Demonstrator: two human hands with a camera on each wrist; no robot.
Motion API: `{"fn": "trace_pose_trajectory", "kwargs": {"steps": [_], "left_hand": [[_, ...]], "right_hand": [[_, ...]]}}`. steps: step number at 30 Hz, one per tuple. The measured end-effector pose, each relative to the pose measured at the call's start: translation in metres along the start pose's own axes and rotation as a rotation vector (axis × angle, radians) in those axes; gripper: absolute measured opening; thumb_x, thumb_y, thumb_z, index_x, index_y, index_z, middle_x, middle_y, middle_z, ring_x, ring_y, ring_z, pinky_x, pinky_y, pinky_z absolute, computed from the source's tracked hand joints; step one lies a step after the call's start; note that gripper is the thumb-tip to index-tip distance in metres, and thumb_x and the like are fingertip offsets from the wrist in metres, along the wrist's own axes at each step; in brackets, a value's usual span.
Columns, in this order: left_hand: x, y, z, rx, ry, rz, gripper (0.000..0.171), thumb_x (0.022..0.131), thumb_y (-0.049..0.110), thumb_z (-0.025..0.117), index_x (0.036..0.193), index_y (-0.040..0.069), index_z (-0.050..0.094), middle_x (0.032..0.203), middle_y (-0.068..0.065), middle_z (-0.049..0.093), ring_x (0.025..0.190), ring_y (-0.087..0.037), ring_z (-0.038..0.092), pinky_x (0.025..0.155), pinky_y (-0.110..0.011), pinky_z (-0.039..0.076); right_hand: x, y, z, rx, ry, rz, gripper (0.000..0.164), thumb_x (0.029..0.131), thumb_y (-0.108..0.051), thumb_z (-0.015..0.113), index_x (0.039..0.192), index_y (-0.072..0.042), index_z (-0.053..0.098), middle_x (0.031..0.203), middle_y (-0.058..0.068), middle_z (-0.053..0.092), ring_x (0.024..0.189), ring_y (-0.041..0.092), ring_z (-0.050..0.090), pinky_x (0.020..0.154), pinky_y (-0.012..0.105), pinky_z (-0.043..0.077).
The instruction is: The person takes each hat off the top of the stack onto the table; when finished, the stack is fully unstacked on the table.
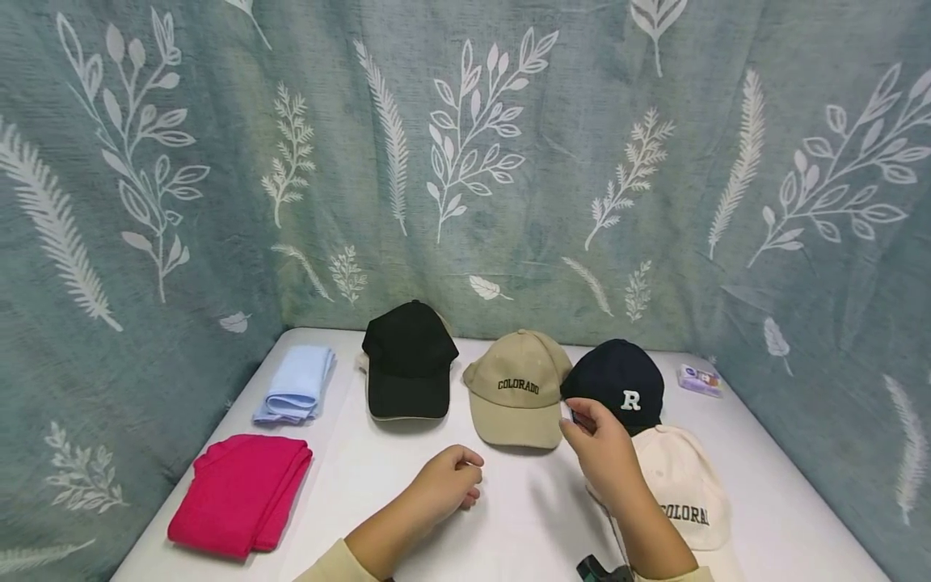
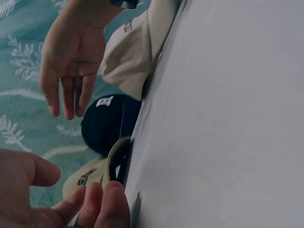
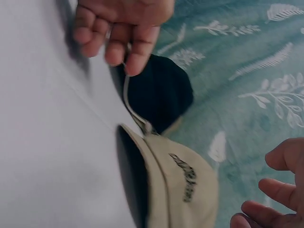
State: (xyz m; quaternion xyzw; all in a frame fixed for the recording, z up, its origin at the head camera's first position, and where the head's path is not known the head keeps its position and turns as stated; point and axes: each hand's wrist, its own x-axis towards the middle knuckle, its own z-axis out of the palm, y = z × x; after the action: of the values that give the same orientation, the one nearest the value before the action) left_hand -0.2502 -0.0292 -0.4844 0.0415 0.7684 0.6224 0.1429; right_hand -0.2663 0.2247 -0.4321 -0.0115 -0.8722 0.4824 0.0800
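Both hands hover over the white table with nothing in them. My left hand [image 1: 449, 478], fingers loosely bent, is in front of the khaki Colorado cap [image 1: 518, 380]. My right hand [image 1: 602, 440] is between that cap and the navy cap [image 1: 618, 376] with a white R, and overlaps the navy brim in the head view. Under the right forearm lies a cream cap [image 1: 687, 477], partly covered by the arm. A black cap [image 1: 410, 356] stands left of the khaki one. In the left wrist view, the fingers of the right hand [image 2: 73, 61] hang nearly straight.
At the left side of the table lie a folded light blue cloth [image 1: 296, 384] and a folded red cloth [image 1: 240, 495]. A small purple packet [image 1: 700, 380] is at the back right. A leaf-patterned curtain [image 1: 465, 162] surrounds the table's back and sides.
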Motion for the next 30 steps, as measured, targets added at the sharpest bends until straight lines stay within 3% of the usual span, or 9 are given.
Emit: {"fn": "trace_pose_trajectory", "kwargs": {"steps": [10, 18, 25, 30], "left_hand": [[0.001, -0.012, -0.043, -0.014, 0.112, 0.002, 0.033, 0.097, 0.014, 0.054, 0.125, -0.001, 0.062, 0.105, -0.013, 0.067, 0.082, -0.020, 0.066, 0.072, -0.033, 0.061], [0.004, -0.016, -0.072, -0.032, 0.227, 0.007, 0.035, 0.098, 0.015, 0.056, 0.127, -0.003, 0.061, 0.109, -0.019, 0.068, 0.081, -0.021, 0.067, 0.070, -0.031, 0.060], [0.004, -0.021, -0.086, -0.111, 0.431, -0.049, 0.033, 0.099, 0.015, 0.053, 0.124, -0.004, 0.061, 0.110, -0.020, 0.063, 0.080, -0.020, 0.067, 0.066, -0.029, 0.059], [0.009, -0.027, -0.105, -0.169, 0.526, -0.026, 0.039, 0.101, 0.013, 0.051, 0.135, -0.006, 0.055, 0.120, -0.024, 0.063, 0.083, -0.018, 0.067, 0.071, -0.026, 0.059]], "right_hand": [[0.020, 0.002, 0.048, -0.035, -0.070, -0.049, 0.044, 0.102, -0.023, 0.064, 0.141, -0.004, 0.060, 0.146, 0.014, 0.059, 0.138, 0.033, 0.055, 0.113, 0.047, 0.049], [0.038, -0.006, 0.074, 0.063, -0.072, -0.055, 0.040, 0.101, -0.021, 0.067, 0.137, -0.003, 0.063, 0.140, 0.017, 0.064, 0.130, 0.033, 0.062, 0.107, 0.051, 0.052], [0.048, -0.014, 0.100, 0.153, -0.077, -0.043, 0.035, 0.102, -0.019, 0.067, 0.132, -0.001, 0.064, 0.134, 0.018, 0.064, 0.123, 0.030, 0.063, 0.098, 0.043, 0.055], [0.056, -0.021, 0.117, 0.194, -0.081, -0.019, 0.034, 0.102, -0.019, 0.067, 0.131, -0.001, 0.065, 0.129, 0.017, 0.068, 0.118, 0.029, 0.065, 0.091, 0.038, 0.057]]}}
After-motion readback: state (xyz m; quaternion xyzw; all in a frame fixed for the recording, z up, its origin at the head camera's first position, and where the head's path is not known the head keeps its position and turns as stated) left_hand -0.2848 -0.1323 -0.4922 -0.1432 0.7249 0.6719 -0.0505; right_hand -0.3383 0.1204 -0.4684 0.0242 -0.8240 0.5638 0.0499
